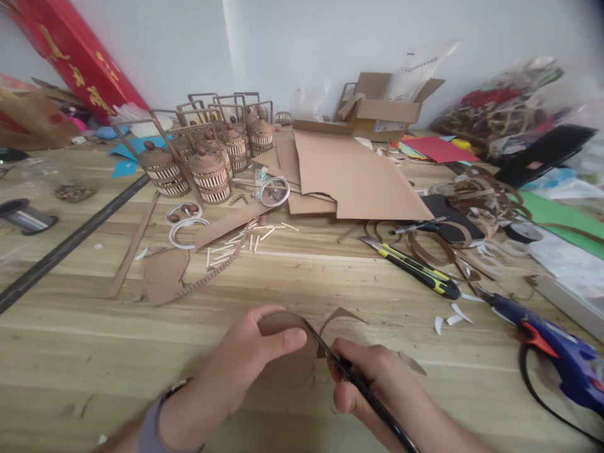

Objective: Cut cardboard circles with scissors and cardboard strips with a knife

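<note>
My left hand [255, 355] pinches a rounded brown cardboard piece [283, 324] just above the wooden table [94, 340], thumb on top. Around the handle of black scissors [352, 377] my right hand [372, 390] is closed. The blades cut along the cardboard's right edge. A thin curved cardboard offcut [342, 313] peels away just beyond the blades. A band sits on my left wrist.
A yellow-black utility knife [410, 266] and a blue glue gun [552, 346] lie at the right. Small cardboard lantern models [207, 167] stand at the back left. Cardboard sheets [353, 173], an open box [382, 110], white sticks [236, 242], rings and coloured paper are scattered around.
</note>
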The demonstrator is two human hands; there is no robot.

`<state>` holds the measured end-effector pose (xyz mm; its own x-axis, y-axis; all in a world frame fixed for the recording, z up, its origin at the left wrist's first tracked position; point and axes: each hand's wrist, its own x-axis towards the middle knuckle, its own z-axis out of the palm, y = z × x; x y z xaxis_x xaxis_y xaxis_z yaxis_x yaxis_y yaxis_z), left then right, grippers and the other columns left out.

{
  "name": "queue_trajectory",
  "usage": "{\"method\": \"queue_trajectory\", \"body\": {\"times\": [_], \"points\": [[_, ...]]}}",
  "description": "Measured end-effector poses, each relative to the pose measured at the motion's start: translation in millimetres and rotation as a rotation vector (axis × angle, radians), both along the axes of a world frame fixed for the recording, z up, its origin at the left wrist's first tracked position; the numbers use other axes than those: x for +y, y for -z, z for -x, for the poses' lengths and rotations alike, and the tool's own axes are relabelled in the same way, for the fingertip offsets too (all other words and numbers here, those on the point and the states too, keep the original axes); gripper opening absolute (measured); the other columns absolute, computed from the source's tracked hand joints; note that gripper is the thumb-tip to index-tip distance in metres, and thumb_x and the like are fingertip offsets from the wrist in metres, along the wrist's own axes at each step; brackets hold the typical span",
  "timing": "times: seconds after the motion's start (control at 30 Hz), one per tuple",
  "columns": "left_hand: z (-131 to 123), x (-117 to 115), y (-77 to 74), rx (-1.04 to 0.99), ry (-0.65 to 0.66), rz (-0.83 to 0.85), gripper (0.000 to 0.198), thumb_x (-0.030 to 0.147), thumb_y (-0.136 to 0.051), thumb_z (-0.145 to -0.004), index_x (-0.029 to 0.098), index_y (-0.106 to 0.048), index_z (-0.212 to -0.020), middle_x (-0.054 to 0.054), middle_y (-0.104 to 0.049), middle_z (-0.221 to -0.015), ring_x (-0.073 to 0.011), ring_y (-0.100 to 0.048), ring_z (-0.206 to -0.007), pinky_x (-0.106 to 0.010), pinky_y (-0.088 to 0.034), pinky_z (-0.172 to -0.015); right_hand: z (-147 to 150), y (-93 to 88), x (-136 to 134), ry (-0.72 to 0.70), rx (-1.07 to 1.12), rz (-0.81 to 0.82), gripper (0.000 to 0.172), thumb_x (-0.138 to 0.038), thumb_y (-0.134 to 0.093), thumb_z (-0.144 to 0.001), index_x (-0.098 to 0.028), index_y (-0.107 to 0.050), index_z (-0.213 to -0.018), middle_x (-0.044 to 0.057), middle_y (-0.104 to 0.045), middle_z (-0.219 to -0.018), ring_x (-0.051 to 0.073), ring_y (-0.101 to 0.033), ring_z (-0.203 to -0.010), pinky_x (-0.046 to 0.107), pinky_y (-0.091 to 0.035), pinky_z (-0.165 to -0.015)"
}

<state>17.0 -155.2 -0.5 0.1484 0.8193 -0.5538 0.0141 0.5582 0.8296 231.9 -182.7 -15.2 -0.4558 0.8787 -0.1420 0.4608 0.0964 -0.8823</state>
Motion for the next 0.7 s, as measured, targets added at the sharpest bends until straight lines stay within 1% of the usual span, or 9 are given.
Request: {"method": "queue_trajectory", "body": {"times": [0.1,0.23,0.33,0.47,0.6,0.7], "points": [[-3.4,-1.1,-3.2,-0.083,-0.07,0.04,0.059,0.047,-0.09,-0.055,0.018,-0.074,-0.104,-0.009,-0.081,-0.103,-0.0349,-0.071,-0.104,-0.044,-0.052,-0.093,0.8,5.2,-1.9,0.035,0.0,-0.031,0.07,-0.091,-0.046,-0.078,-0.021,-0.049,-0.072,-0.006,-0.042,-0.058,0.01,-0.036,-0.051,0.023,-0.025,-0.047],[-6.3,-4.7,-4.2,-0.041,-0.11,0.031,0.051,0.046,-0.09,-0.058,0.018,-0.076,-0.098,-0.009,-0.081,-0.097,-0.0346,-0.071,-0.103,-0.042,-0.053,-0.091,2.9,7.7,-4.5,0.026,-0.003,-0.019,0.07,-0.091,-0.047,-0.077,-0.021,-0.05,-0.073,-0.006,-0.043,-0.059,0.01,-0.038,-0.052,0.023,-0.026,-0.048],[-6.0,-5.6,-3.2,0.01,-0.102,0.005,0.048,0.047,-0.088,-0.059,0.018,-0.077,-0.096,-0.008,-0.08,-0.096,-0.0341,-0.071,-0.103,-0.042,-0.053,-0.09,3.8,6.8,-5.9,0.019,0.01,-0.009,0.072,-0.091,-0.046,-0.078,-0.02,-0.051,-0.074,-0.006,-0.044,-0.06,0.01,-0.038,-0.054,0.023,-0.027,-0.049],[-4.3,-5.2,-2.2,0.064,-0.063,-0.03,0.046,0.047,-0.086,-0.061,0.019,-0.077,-0.096,-0.008,-0.08,-0.097,-0.0345,-0.069,-0.105,-0.042,-0.052,-0.091,3.6,7.6,-5.3,0.028,0.042,0.008,0.073,-0.093,-0.046,-0.077,-0.02,-0.051,-0.074,-0.007,-0.039,-0.058,0.009,-0.032,-0.052,0.023,-0.022,-0.046],[-3.9,-6.6,0.0,0.11,-0.047,-0.031,0.05,0.048,-0.086,-0.06,0.019,-0.075,-0.1,-0.008,-0.08,-0.101,-0.0355,-0.068,-0.109,-0.043,-0.051,-0.093,2.9,9.7,-4.3,0.025,0.044,0.005,0.075,-0.095,-0.044,-0.075,-0.02,-0.051,-0.075,-0.006,-0.041,-0.06,0.01,-0.033,-0.053,0.023,-0.022,-0.047],[-4.0,-8.4,3.1,0.129,-0.057,-0.023,0.055,0.05,-0.086,-0.06,0.02,-0.073,-0.105,-0.008,-0.079,-0.105,-0.0358,-0.067,-0.111,-0.044,-0.05,-0.095,2.7,7.7,-4.6,0.022,0.032,0.019,0.077,-0.097,-0.041,-0.073,-0.021,-0.051,-0.075,-0.005,-0.042,-0.061,0.011,-0.034,-0.054,0.024,-0.023,-0.047]]}}
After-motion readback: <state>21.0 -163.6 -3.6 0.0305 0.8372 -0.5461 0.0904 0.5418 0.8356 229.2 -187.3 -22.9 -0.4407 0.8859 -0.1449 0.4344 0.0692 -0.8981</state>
